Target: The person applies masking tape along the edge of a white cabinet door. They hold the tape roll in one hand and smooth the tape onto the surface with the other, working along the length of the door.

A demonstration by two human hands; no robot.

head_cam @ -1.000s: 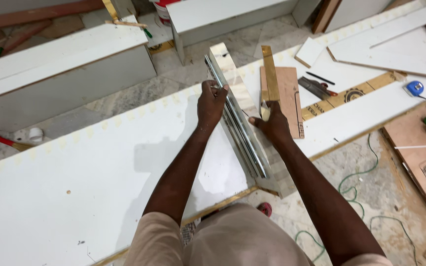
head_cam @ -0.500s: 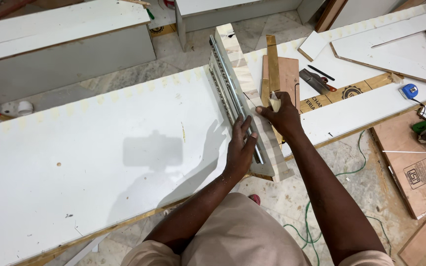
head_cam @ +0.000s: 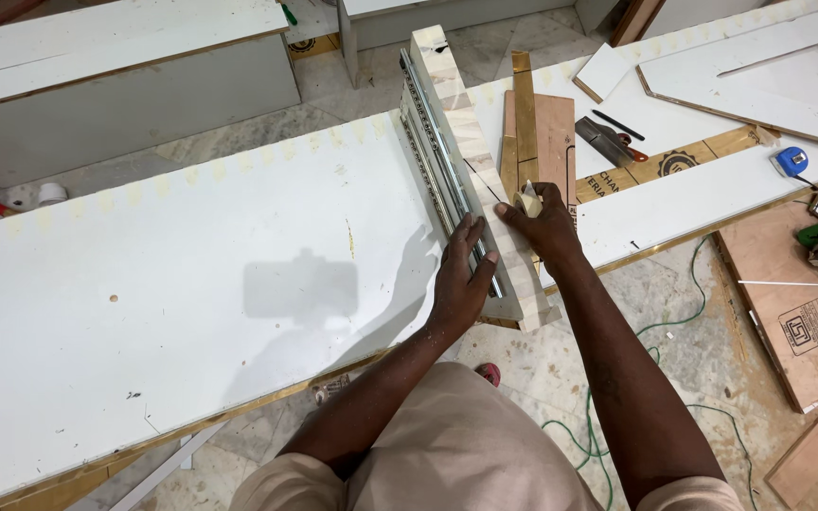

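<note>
We are seeing our right hand [head_cam: 543, 220] curling around a small pale object [head_cam: 527, 200], mostly hidden, while our left hand [head_cam: 462, 274] is pressing flat, fingers spread, on the metal rail [head_cam: 442, 161].

White laminate board [head_cam: 191, 284], silver metal rail [head_cam: 442, 170], blue tape measure [head_cam: 792, 161], green cable [head_cam: 617, 378], pale marbled floor [head_cam: 542, 369].

**Lighting and picture quality, head view**

Light: bright, even, from overhead. Shadows: soft grey rectangular patch on the white board [head_cam: 191, 284]; a diffuse arm-shaped shadow beside the left hand [head_cam: 461, 279]. Glare: mild washout on the white panels at top right [head_cam: 759, 57]; thin highlights along the metal rails [head_cam: 442, 161]. Focus: sharp centre. Blur: none evident at the right hand [head_cam: 546, 222]. Distortion: wide-angle bowing of straight edges toward the frame borders.
</note>
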